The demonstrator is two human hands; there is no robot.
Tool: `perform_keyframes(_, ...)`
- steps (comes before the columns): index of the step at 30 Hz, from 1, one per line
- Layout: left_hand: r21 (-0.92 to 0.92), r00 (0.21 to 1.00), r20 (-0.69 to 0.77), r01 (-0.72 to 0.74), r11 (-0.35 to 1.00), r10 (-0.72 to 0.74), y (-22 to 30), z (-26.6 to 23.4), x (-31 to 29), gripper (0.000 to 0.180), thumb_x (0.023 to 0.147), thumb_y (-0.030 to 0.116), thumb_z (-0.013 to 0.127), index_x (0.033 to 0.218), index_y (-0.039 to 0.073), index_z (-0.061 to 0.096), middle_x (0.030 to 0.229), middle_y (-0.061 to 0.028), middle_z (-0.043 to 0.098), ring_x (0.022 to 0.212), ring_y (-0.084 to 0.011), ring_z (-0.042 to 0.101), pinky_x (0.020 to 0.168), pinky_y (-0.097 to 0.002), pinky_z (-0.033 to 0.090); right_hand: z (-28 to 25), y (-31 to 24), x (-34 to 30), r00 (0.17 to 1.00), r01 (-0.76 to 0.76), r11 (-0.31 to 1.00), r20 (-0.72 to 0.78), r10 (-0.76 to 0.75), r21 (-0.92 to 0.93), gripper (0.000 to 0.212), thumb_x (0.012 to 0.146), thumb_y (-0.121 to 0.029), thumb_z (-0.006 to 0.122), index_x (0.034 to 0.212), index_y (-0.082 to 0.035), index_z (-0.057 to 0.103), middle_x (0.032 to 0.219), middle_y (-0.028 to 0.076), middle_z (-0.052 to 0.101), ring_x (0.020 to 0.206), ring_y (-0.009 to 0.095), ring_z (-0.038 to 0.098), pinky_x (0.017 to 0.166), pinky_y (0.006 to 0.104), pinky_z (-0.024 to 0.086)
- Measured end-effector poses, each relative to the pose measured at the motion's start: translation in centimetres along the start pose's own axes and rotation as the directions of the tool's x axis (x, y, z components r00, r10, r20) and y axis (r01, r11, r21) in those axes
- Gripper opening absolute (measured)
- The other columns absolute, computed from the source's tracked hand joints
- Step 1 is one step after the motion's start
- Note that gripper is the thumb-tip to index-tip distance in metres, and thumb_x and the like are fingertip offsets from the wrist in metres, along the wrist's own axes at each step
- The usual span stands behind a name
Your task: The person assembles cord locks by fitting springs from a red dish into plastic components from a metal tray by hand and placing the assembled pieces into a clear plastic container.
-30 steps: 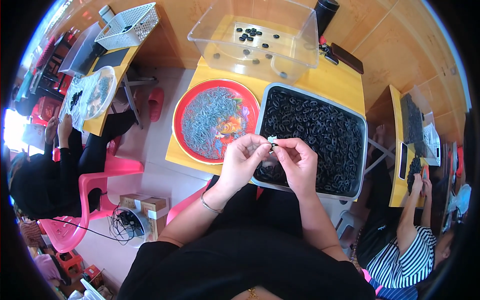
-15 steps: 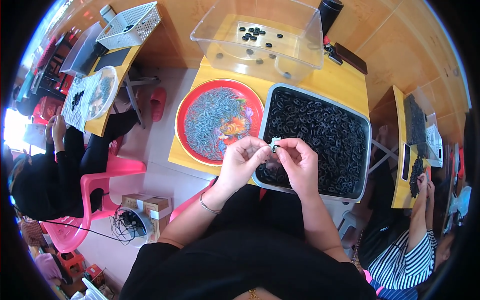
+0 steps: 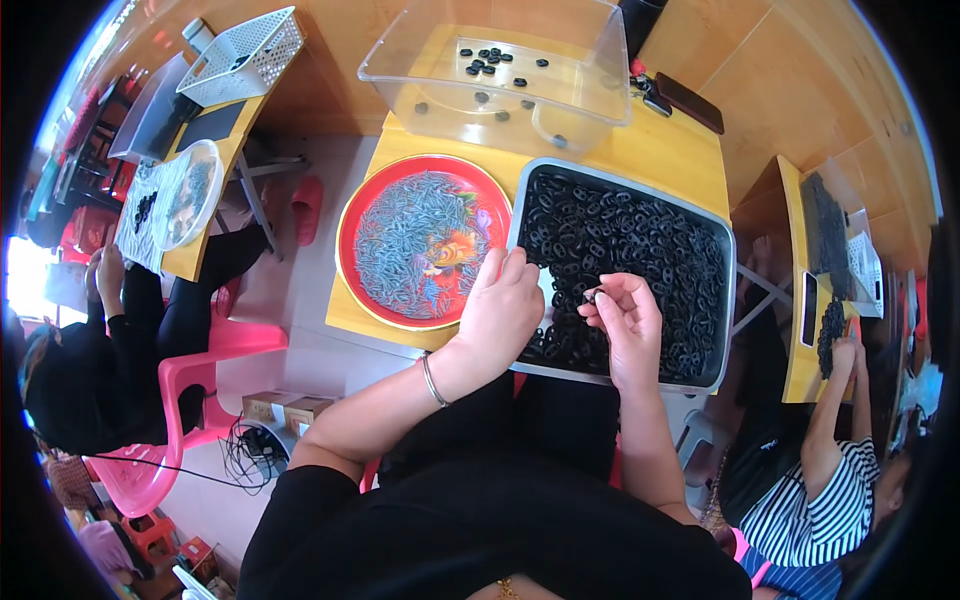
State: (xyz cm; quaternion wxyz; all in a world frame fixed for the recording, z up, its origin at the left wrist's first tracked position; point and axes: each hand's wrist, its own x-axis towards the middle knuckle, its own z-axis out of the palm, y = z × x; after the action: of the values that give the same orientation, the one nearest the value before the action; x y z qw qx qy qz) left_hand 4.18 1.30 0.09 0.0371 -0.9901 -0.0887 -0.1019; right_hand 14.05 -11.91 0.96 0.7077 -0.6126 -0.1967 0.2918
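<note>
My right hand is closed, thumb and fingertips pinching a small black plastic piece above the metal tray. That tray is heaped with black oval pieces with holes in them. My left hand lies between the metal tray and a round red tray, back up and fingers curled. Whatever its fingertips hold is hidden. Many thin, short blue-grey pieces cover much of the red tray's flowered bottom.
Behind the trays stands a clear plastic bin with several black pieces inside. A dark case and keys lie at the table's far right. Two people work at side tables, left and right. A pink chair stands at left.
My hands have parted: the left has turned and moved left and back-up, the right has shifted right over the black pieces. The view has shifted slightly.
</note>
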Motion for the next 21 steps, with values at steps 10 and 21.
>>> perform_keyframes(10, 0.098, 0.987, 0.065, -0.154, 0.983, 0.148, 0.0, 1.1, 1.5, 0.003, 0.071, 0.014, 0.054, 0.070, 0.011, 0.056, 0.070, -0.0004, 0.052, 0.080, -0.0155, 0.049, 0.085, -0.0304, 0.033, -0.7, 0.8, -0.1, 0.999, 0.041, 0.997, 0.002, -0.041, 0.060, 0.013, 0.083, -0.006, 0.056, 0.096, -0.002, 0.055, 0.084, 0.004, 0.059, 0.071, 0.009, 0.058, 0.063, 0.0187, 0.045)
perform_keyframes(21, -0.015, 0.990, 0.020, -0.136, 0.991, 0.137, -0.3, 1.7, 1.9, 0.006, 0.073, 0.013, 0.053, 0.076, 0.011, 0.057, 0.074, -0.0011, 0.054, 0.081, -0.0160, 0.051, 0.086, -0.0304, 0.032, -0.7, 0.3, -0.3, 1.000, 0.019, 0.998, -0.021, -0.018, 0.067, 0.013, 0.081, -0.006, 0.059, 0.093, -0.002, 0.056, 0.078, 0.002, 0.058, 0.066, 0.007, 0.056, 0.058, 0.0177, 0.043)
